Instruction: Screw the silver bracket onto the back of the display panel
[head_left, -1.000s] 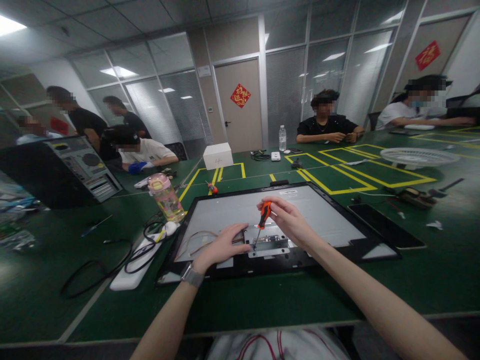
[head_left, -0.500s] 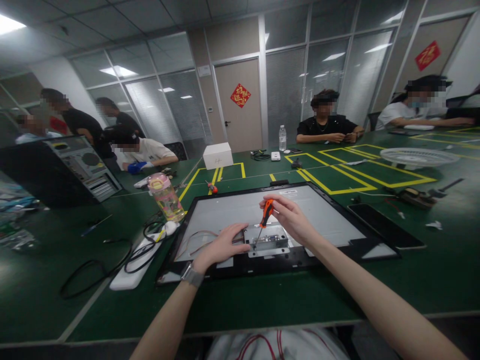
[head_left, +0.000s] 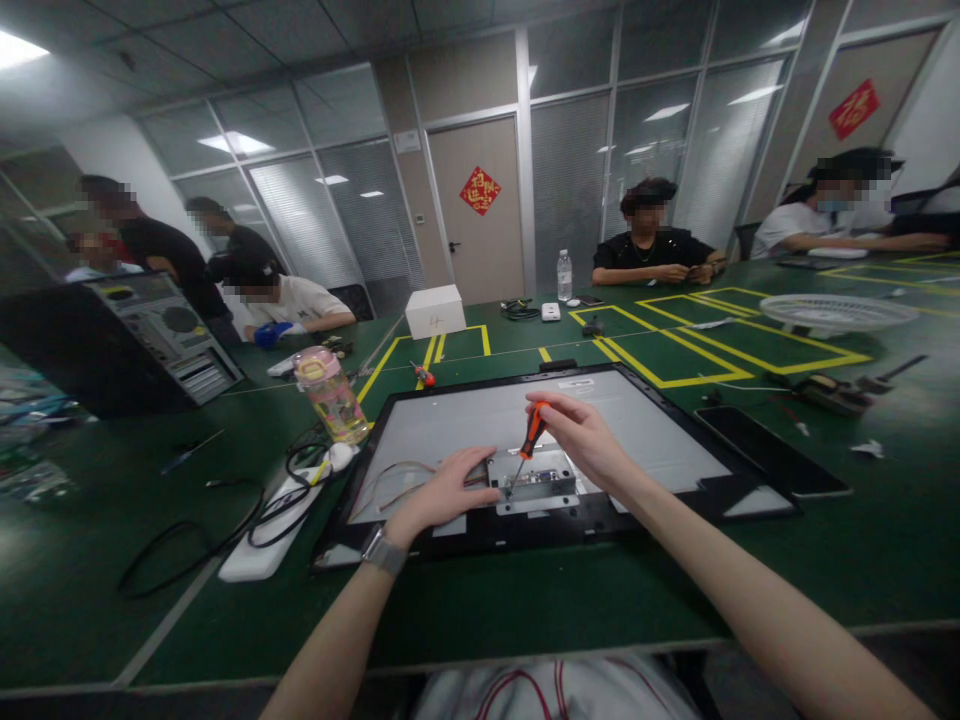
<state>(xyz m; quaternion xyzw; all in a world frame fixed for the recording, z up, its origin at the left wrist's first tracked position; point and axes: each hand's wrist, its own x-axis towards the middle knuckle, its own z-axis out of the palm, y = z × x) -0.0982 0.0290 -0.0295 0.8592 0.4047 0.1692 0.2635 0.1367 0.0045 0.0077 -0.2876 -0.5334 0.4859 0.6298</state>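
Note:
My right hand [head_left: 583,432] grips an orange and black screwdriver [head_left: 533,432] by its handle. The shaft slants down to the left, and its tip meets the lower left part of a metal housing [head_left: 551,485]. This housing, with connectors in it, sits on the back of a flat display panel [head_left: 637,420] with a black frame. Against the housing's left side rests my left hand [head_left: 448,487], thumb and fingers apart. Thin wires [head_left: 397,470] run over the panel from beside that hand.
Left of the panel are a power strip [head_left: 259,535] with black cables and a pink-lidded bottle [head_left: 330,395]. A black phone-like slab [head_left: 772,452] lies on the right. Farther back stand a white box [head_left: 435,312] and a computer case [head_left: 161,340]. Several people are around the table.
My right hand and the screwdriver handle have shifted very slightly, with the tip in the same place. My left hand stays where it was.

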